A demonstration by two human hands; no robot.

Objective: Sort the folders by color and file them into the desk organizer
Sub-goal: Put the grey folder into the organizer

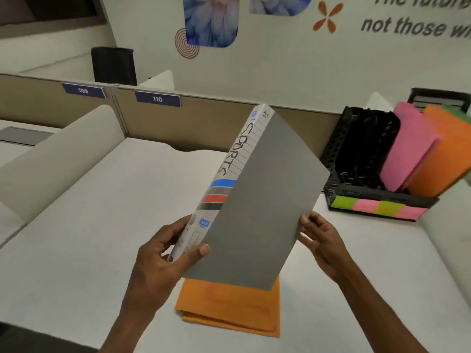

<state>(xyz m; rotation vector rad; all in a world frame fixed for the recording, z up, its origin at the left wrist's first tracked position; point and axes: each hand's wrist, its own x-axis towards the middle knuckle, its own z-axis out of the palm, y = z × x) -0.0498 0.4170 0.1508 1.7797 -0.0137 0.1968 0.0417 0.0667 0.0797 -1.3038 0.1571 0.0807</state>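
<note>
a grey folder [260, 200], its spine lettered "sports", is held tilted above the white desk [76, 238], in front of the person and to the left of the desk organizer [356, 149]. its lower spine corner is gripped by the left hand [163, 253], with the thumb laid on the cover and the fingers curled round the spine. its lower right edge is pinched by the right hand [321, 240], with the fingers bent. a flat orange folder [229, 312] is seen on the desk beneath it. a pink folder [410, 149] and an upright orange folder [443, 154] are leaned in the organizer's right slots. coloured labels [377, 207] are stuck along its front.
</note>
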